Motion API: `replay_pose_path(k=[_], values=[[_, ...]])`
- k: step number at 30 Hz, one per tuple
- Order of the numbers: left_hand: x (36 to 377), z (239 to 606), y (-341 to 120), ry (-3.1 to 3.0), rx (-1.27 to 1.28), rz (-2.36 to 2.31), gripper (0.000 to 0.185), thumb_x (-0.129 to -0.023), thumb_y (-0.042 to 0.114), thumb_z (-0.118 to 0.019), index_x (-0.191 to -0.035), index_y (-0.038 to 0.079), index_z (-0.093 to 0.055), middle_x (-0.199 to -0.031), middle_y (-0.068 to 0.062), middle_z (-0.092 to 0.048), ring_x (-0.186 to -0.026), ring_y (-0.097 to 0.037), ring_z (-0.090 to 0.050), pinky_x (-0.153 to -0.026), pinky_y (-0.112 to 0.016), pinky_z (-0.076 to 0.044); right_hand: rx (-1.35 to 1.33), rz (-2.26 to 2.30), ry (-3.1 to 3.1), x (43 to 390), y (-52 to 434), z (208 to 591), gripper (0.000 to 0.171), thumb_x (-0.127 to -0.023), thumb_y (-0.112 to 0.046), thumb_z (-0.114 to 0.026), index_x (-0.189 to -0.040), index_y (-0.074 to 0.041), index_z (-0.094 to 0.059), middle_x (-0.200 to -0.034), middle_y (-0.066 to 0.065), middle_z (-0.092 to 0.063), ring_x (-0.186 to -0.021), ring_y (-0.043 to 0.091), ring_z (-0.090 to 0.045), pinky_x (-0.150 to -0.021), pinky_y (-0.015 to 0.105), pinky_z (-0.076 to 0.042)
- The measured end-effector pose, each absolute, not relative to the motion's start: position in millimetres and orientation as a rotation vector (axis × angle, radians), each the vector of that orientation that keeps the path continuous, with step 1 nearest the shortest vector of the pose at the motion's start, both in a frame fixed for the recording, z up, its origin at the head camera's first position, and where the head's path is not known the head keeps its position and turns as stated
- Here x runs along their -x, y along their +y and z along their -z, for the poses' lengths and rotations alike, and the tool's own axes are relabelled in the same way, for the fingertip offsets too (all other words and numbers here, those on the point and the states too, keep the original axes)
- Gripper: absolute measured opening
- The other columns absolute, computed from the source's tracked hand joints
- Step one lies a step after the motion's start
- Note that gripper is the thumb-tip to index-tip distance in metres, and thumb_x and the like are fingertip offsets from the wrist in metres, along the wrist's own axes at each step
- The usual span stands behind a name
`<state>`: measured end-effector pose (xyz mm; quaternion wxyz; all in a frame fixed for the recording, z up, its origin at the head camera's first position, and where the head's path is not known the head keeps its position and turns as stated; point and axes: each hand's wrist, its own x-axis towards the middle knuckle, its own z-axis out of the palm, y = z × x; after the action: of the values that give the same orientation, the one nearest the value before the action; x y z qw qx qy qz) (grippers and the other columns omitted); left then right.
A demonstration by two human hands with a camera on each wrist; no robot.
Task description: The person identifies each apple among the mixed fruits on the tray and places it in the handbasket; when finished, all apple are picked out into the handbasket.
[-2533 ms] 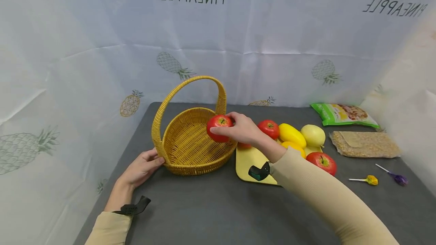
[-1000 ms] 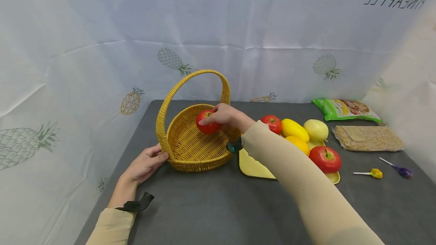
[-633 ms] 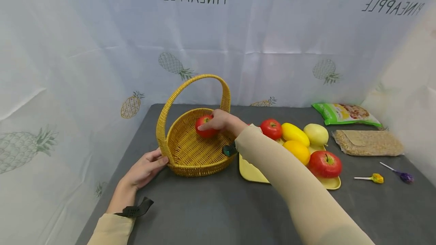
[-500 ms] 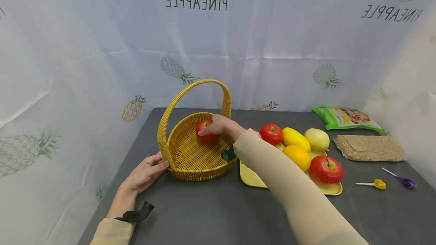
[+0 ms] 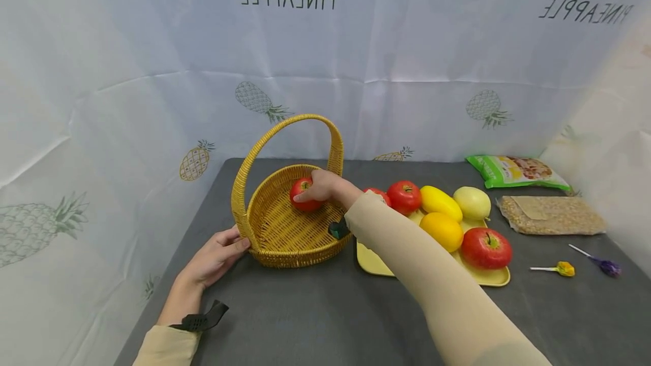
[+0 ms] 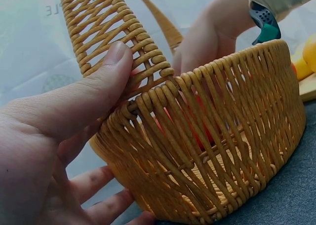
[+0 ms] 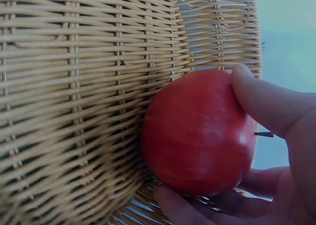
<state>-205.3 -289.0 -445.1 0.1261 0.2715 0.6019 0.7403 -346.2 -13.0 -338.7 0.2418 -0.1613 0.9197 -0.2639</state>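
Observation:
In the head view a golden wicker basket [image 5: 292, 233] with a tall arched handle stands left of centre. My left hand [image 5: 216, 258] holds it at the left foot of the handle. The left wrist view shows the thumb [image 6: 106, 79] on the handle weave, with several fingers against the outer wall. My right hand [image 5: 328, 188] reaches inside the basket and grips a red apple [image 5: 301, 191] low by the back wall. In the right wrist view the apple [image 7: 200, 133] lies against the weave, thumb on one side and fingers on the other.
A yellow tray [image 5: 373, 261] on the right bears several fruits: red apples [image 5: 486, 248], a yellow oval fruit [image 5: 440, 203], an orange-yellow fruit [image 5: 441, 231] and a pale one [image 5: 472, 203]. Beyond lie a green packet [image 5: 519, 172], a bag of grains [image 5: 551, 214] and two lollipops [image 5: 565, 268].
My right hand has carried the apple left and down from over the basket's right side to its inside. Over the last half second it hardly moves. The left hand stays at the handle.

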Motion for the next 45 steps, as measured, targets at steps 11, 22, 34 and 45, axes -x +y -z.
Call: replay_pose_path(k=[11,22,34,45], values=[[205,447,-284,1.726,-0.845,-2.168,0.040,-0.108,-0.002,-0.046,-0.145,0.006,-0.058,-0.145,0.002,-0.056,-0.135,-0.014,-0.050,-0.107,-0.027,-0.045,0.524,0.533,2.636,342,-3,331,0.061,-0.095,-0.052,-0.069,-0.130,-0.003,-0.056,-0.113,0.010,-0.060,-0.100,0.024,-0.057,-0.084,0.036,-0.050],[198,446,-284,1.981,-0.738,-2.097,0.037,-0.106,-0.002,-0.053,-0.137,-0.021,-0.050,-0.156,-0.002,-0.046,-0.145,-0.009,-0.036,-0.104,-0.024,-0.046,0.536,0.615,2.623,332,17,327,0.076,-0.097,-0.056,-0.064,-0.147,-0.001,-0.048,-0.140,0.015,-0.055,-0.127,0.031,-0.053,-0.103,0.043,-0.047],[204,436,-292,2.076,-0.665,-2.047,0.036,-0.107,0.002,-0.053,-0.136,-0.019,-0.053,-0.155,-0.002,-0.045,-0.145,-0.008,-0.033,-0.104,-0.021,-0.044,0.622,0.817,2.611,300,51,310,0.066,-0.099,-0.055,-0.061,-0.145,-0.008,-0.055,-0.143,0.008,-0.055,-0.132,0.027,-0.051,-0.108,0.045,-0.044],[203,434,-287,2.124,-0.549,-2.043,0.042,-0.108,0.008,-0.055,-0.141,-0.017,-0.049,-0.163,-0.022,-0.025,-0.149,-0.014,-0.022,-0.105,-0.019,-0.042,0.427,1.232,2.556,272,88,306,0.061,-0.099,-0.051,-0.065,-0.145,-0.012,-0.053,-0.140,0.005,-0.057,-0.131,0.024,-0.052,-0.108,0.046,-0.044]])
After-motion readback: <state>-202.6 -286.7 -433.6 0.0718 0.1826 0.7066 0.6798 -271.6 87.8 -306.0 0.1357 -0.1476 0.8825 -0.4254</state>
